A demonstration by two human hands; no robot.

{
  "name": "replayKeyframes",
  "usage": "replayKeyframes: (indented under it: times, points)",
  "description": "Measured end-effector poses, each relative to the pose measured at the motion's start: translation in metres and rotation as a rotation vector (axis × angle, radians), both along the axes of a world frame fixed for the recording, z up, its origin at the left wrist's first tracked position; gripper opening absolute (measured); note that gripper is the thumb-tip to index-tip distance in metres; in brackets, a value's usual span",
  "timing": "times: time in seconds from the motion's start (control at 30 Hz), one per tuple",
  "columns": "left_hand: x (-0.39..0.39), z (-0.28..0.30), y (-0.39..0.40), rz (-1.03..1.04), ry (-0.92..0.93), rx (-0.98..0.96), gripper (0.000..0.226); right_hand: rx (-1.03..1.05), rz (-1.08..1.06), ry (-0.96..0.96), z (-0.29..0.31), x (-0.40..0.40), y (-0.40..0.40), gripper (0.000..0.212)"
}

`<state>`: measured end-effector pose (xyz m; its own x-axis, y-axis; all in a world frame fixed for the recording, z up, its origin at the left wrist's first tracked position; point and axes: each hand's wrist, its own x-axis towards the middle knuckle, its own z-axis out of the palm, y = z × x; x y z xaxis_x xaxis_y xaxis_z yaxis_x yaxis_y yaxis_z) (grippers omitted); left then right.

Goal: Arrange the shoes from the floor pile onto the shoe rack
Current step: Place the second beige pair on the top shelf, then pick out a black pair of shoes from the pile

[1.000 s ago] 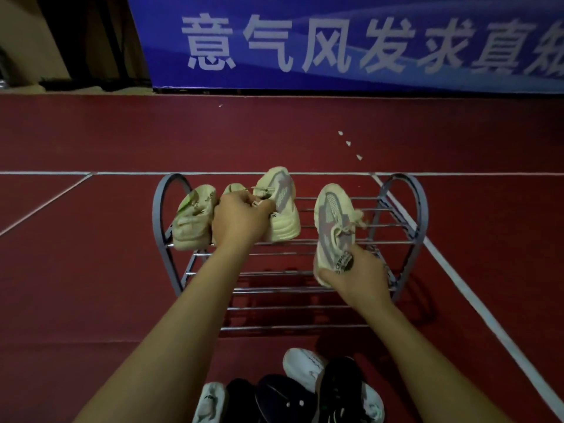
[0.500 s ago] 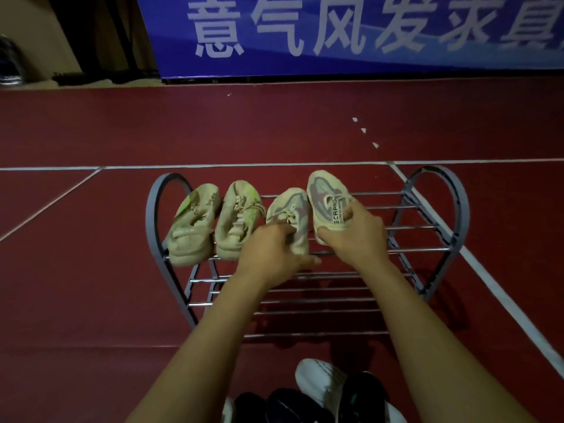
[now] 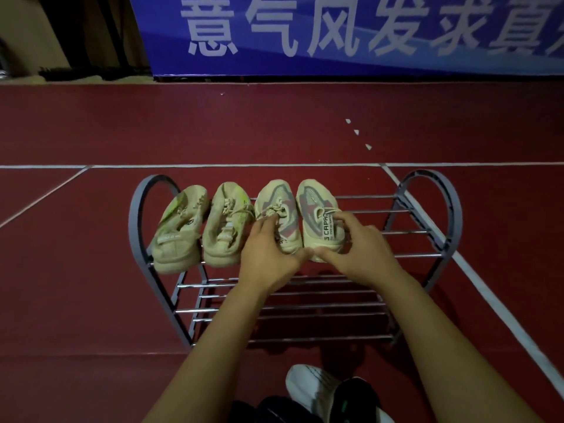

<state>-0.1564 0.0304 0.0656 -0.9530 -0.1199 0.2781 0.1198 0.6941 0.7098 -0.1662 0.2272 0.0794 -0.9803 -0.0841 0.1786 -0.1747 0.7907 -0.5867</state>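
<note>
Your left hand (image 3: pixel 268 254) rests loosely curled on the left grey-and-red sneaker (image 3: pixel 276 215); your right hand (image 3: pixel 360 248) cups its mate (image 3: pixel 314 209), squaring the pair on the shoe rack (image 3: pixel 427 215) top tier. Unsorted shoes (image 3: pixel 311 389) wait at 6 o'clock.

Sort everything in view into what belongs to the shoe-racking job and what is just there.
Job: shoe rack; two green-streaked shoes; two red-patterned shoes; floor pile; left hand; right hand.
Just there: blue banner; white court lines.
</note>
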Motion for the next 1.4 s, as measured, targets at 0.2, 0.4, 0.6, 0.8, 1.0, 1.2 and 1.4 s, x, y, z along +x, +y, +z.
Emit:
replayKeyframes:
  times: [0.2, 0.4, 0.6, 0.8, 1.0, 1.2, 1.4]
  points:
    - [0.007, -0.005, -0.008, 0.019, 0.107, 0.034, 0.069, 0.011, 0.055, -0.052, -0.01, 0.002, -0.014, 0.067]
    - [0.028, -0.013, -0.007, 0.076, 0.257, 0.061, 0.07, 0.205, 0.008, -0.178, -0.019, 0.015, -0.026, 0.1]
    - [0.098, -0.082, 0.025, 0.139, 0.225, 0.061, 0.039, -0.049, -0.268, 0.253, -0.074, 0.08, -0.063, 0.082]
    - [0.198, -0.223, -0.009, -0.066, -0.868, -0.186, 0.079, 0.302, -0.148, -0.691, -0.155, 0.151, -0.003, 0.064]
    - [0.264, -0.242, -0.024, -0.044, -0.872, -0.257, 0.052, -0.105, -0.279, -1.13, -0.209, 0.232, 0.046, 0.083]
    - [0.252, -0.201, -0.005, 0.013, -0.851, -0.065, 0.063, -0.044, -0.199, -0.991, -0.189, 0.225, 0.03, 0.043]
    - [0.257, -0.194, -0.003, -0.07, -0.858, -0.144, 0.047, -0.223, -0.265, -1.316, -0.176, 0.237, 0.02, 0.036]
